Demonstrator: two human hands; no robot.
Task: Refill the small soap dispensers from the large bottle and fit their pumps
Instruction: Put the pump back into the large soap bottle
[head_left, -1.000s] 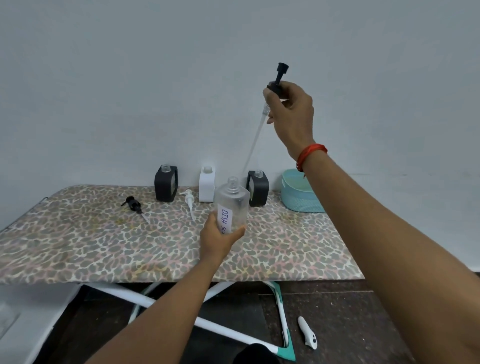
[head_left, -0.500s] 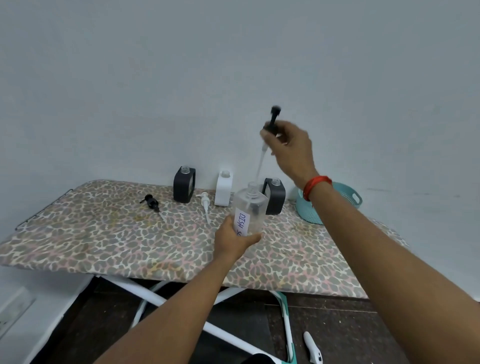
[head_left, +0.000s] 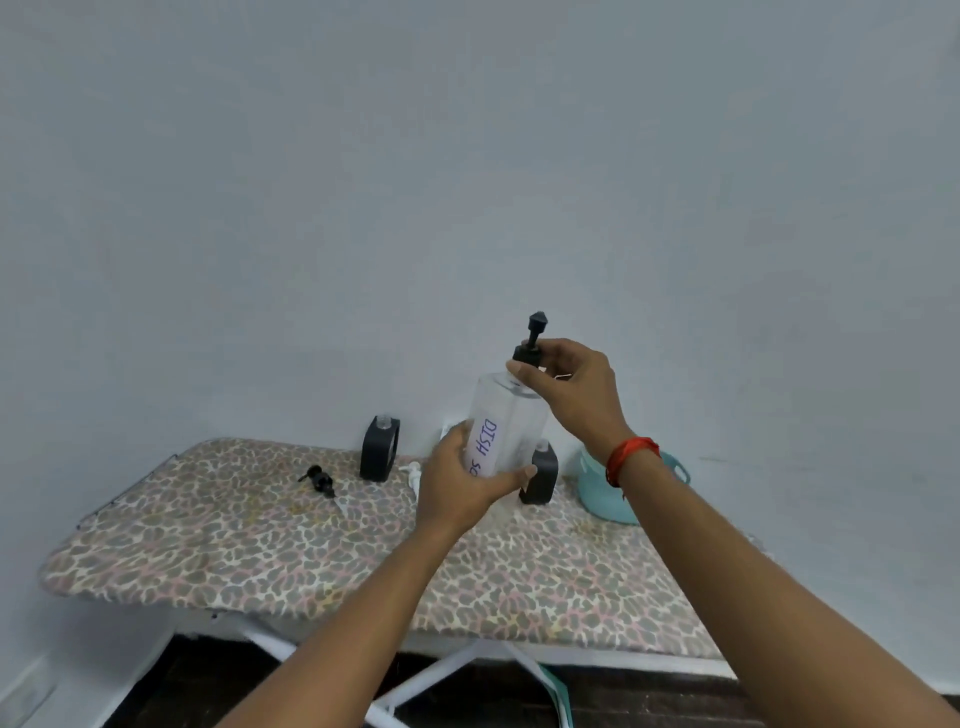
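My left hand (head_left: 462, 480) grips the large clear bottle (head_left: 511, 423), labelled "DISH SO…", and holds it upright above the table. My right hand (head_left: 569, 389) pinches the collar of a black pump (head_left: 531, 343) that sits on the bottle's neck, its tube down inside. Behind stand two small black dispensers, one (head_left: 380, 453) left and one (head_left: 540, 474) partly hidden by the bottle, both with open necks. A loose black pump (head_left: 319, 480) lies on the table at left. A white pump (head_left: 413, 470) peeks out beside my left hand.
The leopard-print ironing board (head_left: 260, 551) serves as the table, against a pale wall. A teal basket (head_left: 605, 491) stands at the back right, behind my right wrist. The board's white legs (head_left: 436, 675) show below over a dark floor.
My right hand came down from high above and lowered the black pump's tube into the large bottle. The bottle was lifted a little, and the view shifted upward.
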